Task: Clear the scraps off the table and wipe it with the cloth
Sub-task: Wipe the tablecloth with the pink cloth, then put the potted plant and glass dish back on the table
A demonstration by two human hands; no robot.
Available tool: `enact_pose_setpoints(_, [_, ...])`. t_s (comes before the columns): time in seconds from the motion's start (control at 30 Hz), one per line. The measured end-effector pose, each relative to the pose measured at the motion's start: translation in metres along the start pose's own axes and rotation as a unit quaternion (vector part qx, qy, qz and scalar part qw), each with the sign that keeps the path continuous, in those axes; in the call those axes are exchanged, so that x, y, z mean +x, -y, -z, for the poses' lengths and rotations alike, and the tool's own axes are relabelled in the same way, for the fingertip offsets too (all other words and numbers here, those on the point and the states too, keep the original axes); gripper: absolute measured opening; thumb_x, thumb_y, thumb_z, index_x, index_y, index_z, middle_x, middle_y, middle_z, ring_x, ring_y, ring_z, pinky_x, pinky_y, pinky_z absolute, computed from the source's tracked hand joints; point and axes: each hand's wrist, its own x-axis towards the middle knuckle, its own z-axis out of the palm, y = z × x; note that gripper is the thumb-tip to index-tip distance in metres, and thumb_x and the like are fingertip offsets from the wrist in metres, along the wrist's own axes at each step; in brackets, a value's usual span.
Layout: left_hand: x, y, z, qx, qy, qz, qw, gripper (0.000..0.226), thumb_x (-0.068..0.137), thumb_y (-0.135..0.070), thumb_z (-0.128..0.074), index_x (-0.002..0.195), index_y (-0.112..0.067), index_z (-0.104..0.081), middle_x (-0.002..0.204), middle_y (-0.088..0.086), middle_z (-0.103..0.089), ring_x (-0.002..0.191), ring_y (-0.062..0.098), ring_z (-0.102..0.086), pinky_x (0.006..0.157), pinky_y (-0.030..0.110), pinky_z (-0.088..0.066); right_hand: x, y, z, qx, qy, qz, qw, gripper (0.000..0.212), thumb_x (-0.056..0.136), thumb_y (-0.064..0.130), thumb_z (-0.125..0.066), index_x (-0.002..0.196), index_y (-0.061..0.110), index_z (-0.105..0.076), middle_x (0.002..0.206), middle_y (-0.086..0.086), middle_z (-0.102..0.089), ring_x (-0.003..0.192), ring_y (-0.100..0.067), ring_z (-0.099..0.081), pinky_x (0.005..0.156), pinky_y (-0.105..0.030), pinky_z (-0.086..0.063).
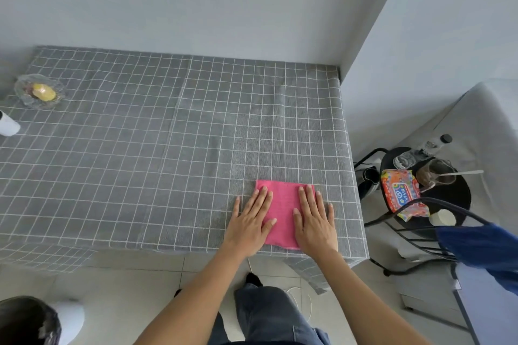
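Both hands are lying flat, palms down, on the pink cloth (283, 213) near the table's front right corner: the left hand (251, 223) is covering the cloth's left edge with its fingers spread and pointing away from the person, and the right hand (315, 221) is pressing on the right side the same way, the two a little apart with a strip of pink showing between them. Neither is gripping anything; the forearms are reaching up from below, bare and almost straight. The cloth is sitting folded into a rectangle on the grey checked tablecloth (157, 148). Far off at the table's left, a glass dish (26, 99) is holding something yellow, and beside the table a black stool (454, 196) is carrying a colourful packet (400, 193) and a glass (433, 173)
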Motion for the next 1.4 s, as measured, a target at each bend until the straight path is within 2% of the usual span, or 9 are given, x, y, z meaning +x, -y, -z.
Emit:
enact_pose_setpoints(0.17, [0.002,0.001,0.005,0.003,0.025,-0.002,1.0,0.068,0.092,-0.057,0.0,0.146,-0.025,0.026,0.151,-0.009,0.035,0.139,0.009,0.031,0.116,0.047,0.016,0.003,0.001,0.003,-0.019,0.015,-0.005,1.0,0.066,0.089,0.055,0.009,0.15,0.03,0.017,0.154,0.013,0.022,0.145,-0.013,0.017,0.119,-0.043,0.008])
enact_pose_setpoints(0.37, [0.002,0.008,0.022,-0.035,0.027,-0.015,0.999,0.063,0.101,-0.05,-0.011,0.149,-0.022,0.019,0.153,-0.006,0.029,0.143,0.01,0.022,0.117,0.045,0.012,0.01,0.012,0.017,-0.024,0.046,-0.028,0.998,0.056,0.102,0.044,-0.011,0.152,0.026,0.009,0.158,0.007,0.016,0.147,-0.015,0.014,0.118,-0.045,0.007])
enact_pose_setpoints(0.63, [-0.008,0.089,0.087,-0.023,0.001,0.064,0.998,0.065,0.101,-0.05,-0.01,0.151,-0.016,0.014,0.158,0.003,0.019,0.147,0.017,0.013,0.118,0.049,0.004,0.036,0.062,0.054,-0.069,0.057,-0.034,0.995,0.057,0.102,0.042,-0.011,0.154,0.02,0.0,0.16,-0.003,0.011,0.147,-0.022,0.011,0.117,-0.049,0.004])
enact_pose_setpoints(0.83, [-0.046,0.181,0.135,-0.031,-0.028,0.148,0.988,0.065,0.102,-0.048,-0.015,0.152,-0.013,0.007,0.16,0.008,0.012,0.148,0.022,0.007,0.117,0.051,-0.001,0.06,0.157,0.068,-0.068,0.066,0.014,0.995,0.054,0.104,0.04,-0.013,0.154,0.02,-0.009,0.162,-0.005,0.003,0.148,-0.024,0.006,0.118,-0.048,0.002])
enact_pose_setpoints(1.07, [-0.111,0.287,0.172,-0.022,-0.048,0.235,0.971,0.066,0.102,-0.046,-0.017,0.152,-0.011,0.007,0.16,0.01,0.011,0.148,0.025,0.006,0.118,0.052,-0.003,0.078,0.306,0.054,-0.082,0.077,0.128,0.985,0.055,0.104,0.041,-0.013,0.154,0.02,-0.009,0.162,-0.006,0.003,0.148,-0.025,0.006,0.118,-0.048,0.001])
enact_pose_setpoints(1.23, [-0.166,0.356,0.173,-0.027,-0.046,0.301,0.952,0.065,0.102,-0.046,-0.017,0.153,-0.01,0.005,0.16,0.009,0.008,0.148,0.025,0.002,0.117,0.05,-0.008,0.077,0.397,0.026,-0.093,0.094,0.198,0.971,0.055,0.104,0.042,-0.013,0.154,0.021,-0.007,0.162,-0.006,0.004,0.148,-0.025,0.006,0.118,-0.048,0.002])
enact_pose_setpoints(1.4, [-0.214,0.404,0.156,-0.035,-0.031,0.362,0.931,0.066,0.102,-0.046,-0.016,0.152,-0.009,0.004,0.16,0.011,0.006,0.148,0.026,0.001,0.118,0.047,-0.011,0.08,0.456,0.003,-0.128,0.133,0.233,0.955,0.056,0.103,0.044,-0.012,0.154,0.022,-0.005,0.162,-0.006,0.006,0.148,-0.025,0.006,0.117,-0.048,0.002])
